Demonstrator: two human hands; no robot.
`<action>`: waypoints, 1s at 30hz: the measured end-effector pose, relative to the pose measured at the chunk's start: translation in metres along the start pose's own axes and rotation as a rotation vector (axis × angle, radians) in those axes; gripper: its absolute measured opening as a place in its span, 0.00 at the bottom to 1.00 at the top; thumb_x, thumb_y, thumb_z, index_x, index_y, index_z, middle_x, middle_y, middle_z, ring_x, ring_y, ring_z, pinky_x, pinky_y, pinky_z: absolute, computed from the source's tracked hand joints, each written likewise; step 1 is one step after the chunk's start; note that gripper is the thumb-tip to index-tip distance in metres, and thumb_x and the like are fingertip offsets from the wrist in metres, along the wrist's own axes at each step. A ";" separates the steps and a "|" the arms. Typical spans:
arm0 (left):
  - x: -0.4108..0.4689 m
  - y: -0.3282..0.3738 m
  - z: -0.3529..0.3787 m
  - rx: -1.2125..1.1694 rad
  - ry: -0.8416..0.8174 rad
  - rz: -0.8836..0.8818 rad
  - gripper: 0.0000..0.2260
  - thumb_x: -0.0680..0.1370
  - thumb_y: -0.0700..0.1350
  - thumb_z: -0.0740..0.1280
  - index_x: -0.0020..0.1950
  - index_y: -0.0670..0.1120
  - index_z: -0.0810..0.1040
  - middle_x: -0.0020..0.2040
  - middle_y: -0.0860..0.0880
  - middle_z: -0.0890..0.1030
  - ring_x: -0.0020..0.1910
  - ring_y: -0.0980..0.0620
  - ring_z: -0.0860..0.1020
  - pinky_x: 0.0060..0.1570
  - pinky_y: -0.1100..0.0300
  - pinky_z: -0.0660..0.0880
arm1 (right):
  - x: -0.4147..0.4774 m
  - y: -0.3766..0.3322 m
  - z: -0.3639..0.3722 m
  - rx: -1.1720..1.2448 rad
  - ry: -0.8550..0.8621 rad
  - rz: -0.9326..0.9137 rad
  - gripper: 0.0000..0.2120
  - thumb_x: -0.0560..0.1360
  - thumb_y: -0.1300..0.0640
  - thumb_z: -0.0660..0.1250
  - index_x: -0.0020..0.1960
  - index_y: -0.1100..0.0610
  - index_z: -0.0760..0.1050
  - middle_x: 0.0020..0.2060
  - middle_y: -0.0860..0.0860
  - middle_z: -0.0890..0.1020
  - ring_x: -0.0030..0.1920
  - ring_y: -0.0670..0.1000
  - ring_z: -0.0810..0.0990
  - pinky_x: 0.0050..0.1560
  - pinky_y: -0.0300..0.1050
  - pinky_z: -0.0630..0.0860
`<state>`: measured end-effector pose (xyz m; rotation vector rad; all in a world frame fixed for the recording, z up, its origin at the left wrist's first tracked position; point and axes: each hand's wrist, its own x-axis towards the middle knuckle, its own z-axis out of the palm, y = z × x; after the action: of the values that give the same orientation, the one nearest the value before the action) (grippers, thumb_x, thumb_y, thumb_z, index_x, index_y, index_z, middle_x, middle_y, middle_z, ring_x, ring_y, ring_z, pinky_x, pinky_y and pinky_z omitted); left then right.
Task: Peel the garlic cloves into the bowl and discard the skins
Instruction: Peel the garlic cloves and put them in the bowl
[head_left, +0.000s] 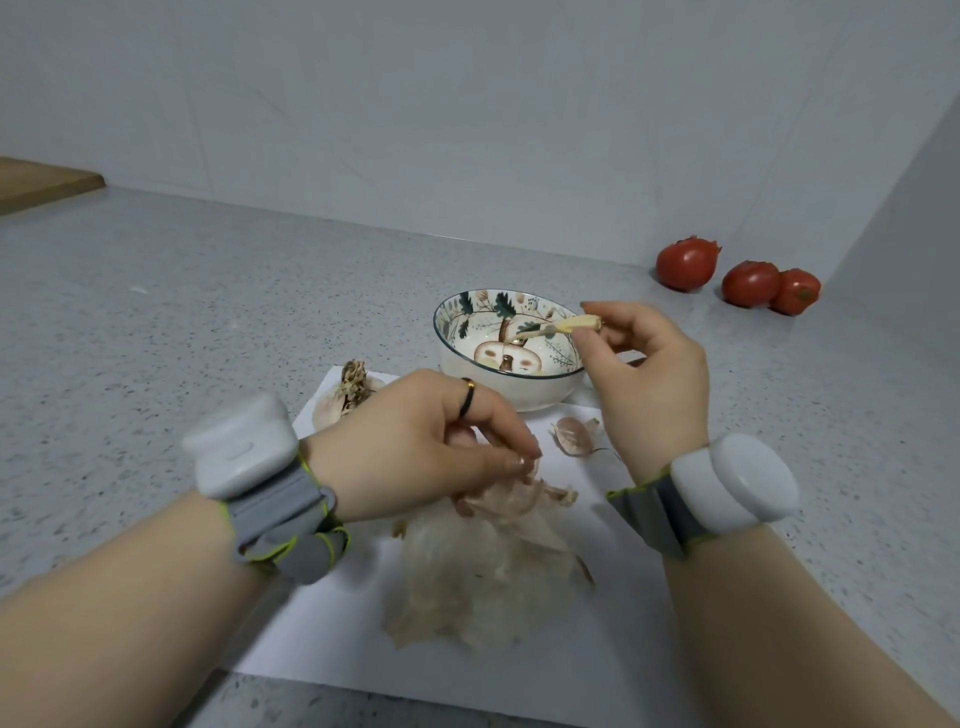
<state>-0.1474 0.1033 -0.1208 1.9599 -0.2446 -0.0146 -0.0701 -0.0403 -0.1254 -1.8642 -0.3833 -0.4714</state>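
Note:
My right hand (644, 374) pinches a pale peeled garlic clove (574, 326) just over the right rim of the patterned bowl (519, 397). My left hand (426, 441) hovers lower, its fingertips pinching loose papery garlic skins (519, 496) above a heap of skins (483, 577) on the white paper sheet (597, 670). A garlic bulb (350, 392) with a dry root end lies on the sheet behind my left hand, partly hidden by it. One curled skin piece (574, 434) rests between my hands near the bowl's foot.
Three red tomatoes (688, 262) sit at the back right by the wall corner. A wooden board edge (47, 182) shows at the far left. The grey speckled counter (182, 312) spreads around the sheet. Both wrists carry strapped white devices.

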 end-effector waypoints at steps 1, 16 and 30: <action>0.000 0.001 0.001 0.022 -0.022 -0.006 0.12 0.70 0.36 0.68 0.34 0.53 0.78 0.18 0.56 0.75 0.18 0.62 0.71 0.22 0.75 0.65 | 0.000 0.001 0.001 -0.018 -0.008 -0.003 0.08 0.71 0.60 0.66 0.46 0.48 0.75 0.32 0.40 0.76 0.45 0.48 0.76 0.51 0.44 0.72; 0.007 -0.012 -0.017 0.428 0.269 0.187 0.06 0.65 0.55 0.64 0.39 0.68 0.73 0.33 0.68 0.78 0.42 0.63 0.77 0.45 0.73 0.69 | 0.003 0.010 0.005 -0.148 -0.179 -0.016 0.13 0.74 0.55 0.62 0.58 0.51 0.75 0.38 0.33 0.73 0.59 0.53 0.73 0.66 0.54 0.64; 0.016 -0.031 -0.002 0.845 0.005 0.141 0.13 0.72 0.50 0.65 0.56 0.60 0.75 0.55 0.57 0.77 0.60 0.57 0.67 0.65 0.64 0.56 | -0.001 -0.001 0.001 -0.059 -0.104 -0.045 0.08 0.74 0.57 0.63 0.52 0.51 0.76 0.39 0.35 0.75 0.55 0.49 0.74 0.51 0.32 0.66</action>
<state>-0.1268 0.1138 -0.1464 2.7735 -0.4333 0.2187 -0.0709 -0.0387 -0.1252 -1.9459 -0.4868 -0.4211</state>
